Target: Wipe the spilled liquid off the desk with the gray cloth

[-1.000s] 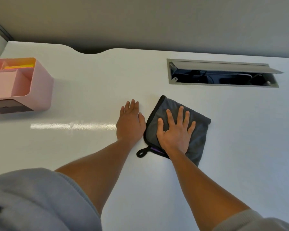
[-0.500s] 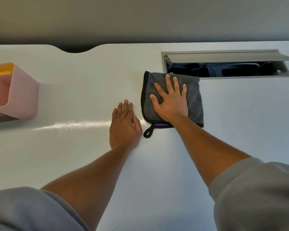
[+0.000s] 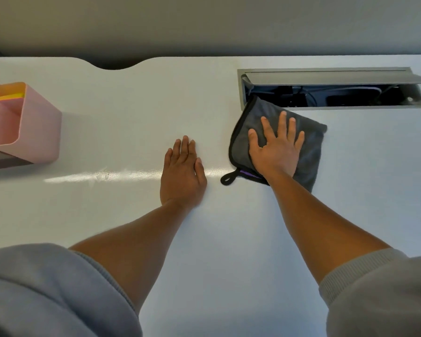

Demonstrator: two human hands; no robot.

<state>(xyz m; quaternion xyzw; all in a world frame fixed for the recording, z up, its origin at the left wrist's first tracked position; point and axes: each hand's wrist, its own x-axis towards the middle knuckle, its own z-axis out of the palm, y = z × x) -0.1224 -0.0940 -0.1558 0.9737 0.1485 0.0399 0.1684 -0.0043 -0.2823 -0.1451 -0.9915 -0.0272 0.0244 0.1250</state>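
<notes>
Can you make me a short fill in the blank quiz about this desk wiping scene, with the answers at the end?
1. The right hand presses flat on the ____ cloth.
2. The left hand rests with straight fingers directly on the ____.
3. The organizer box at the far left is ____ in colour.
4. The cloth's top corner overlaps the open cable ____.

Answers: gray; desk; pink; tray

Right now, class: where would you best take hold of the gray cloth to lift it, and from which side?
Probably pinch the black hanging loop of the gray cloth from its near-left corner: it sticks out free, while the right hand covers the middle.
</notes>
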